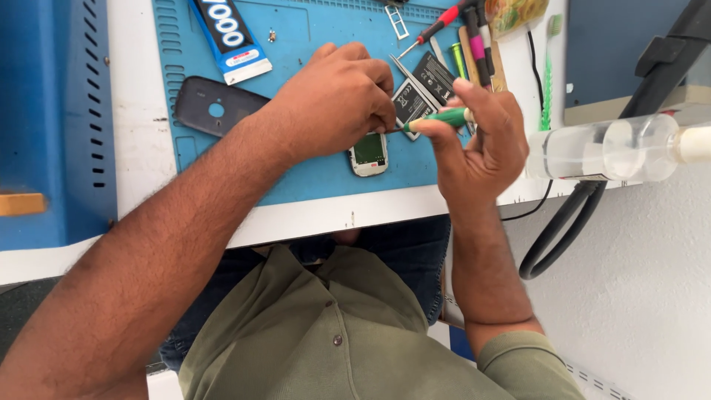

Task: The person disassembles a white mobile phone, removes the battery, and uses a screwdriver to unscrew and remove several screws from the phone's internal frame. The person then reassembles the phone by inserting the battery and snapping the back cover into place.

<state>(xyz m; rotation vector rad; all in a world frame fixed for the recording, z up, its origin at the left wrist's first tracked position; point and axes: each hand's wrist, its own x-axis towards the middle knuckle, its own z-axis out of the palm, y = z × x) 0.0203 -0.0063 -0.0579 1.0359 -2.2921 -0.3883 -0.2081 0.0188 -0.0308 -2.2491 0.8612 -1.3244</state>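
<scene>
My left hand (333, 100) rests on the blue work mat (296, 52), fingers curled over the top of a small opened phone (368, 154) whose green circuit board shows. My right hand (478, 141) grips a green-handled screwdriver (438, 118), with its tip pointing left to where my left fingers meet the phone. Two black phone batteries (424, 89) lie just behind the two hands. A metal pair of tweezers (404, 68) lies beside them.
A black phone back cover (215, 107) lies left on the mat, with a blue glue tube (229, 33) behind it. A red-handled screwdriver (437, 21), other tools and a green toothbrush (549, 74) lie at the back right. A clear plastic bottle (607, 148) and a black cable (555, 230) are on the right.
</scene>
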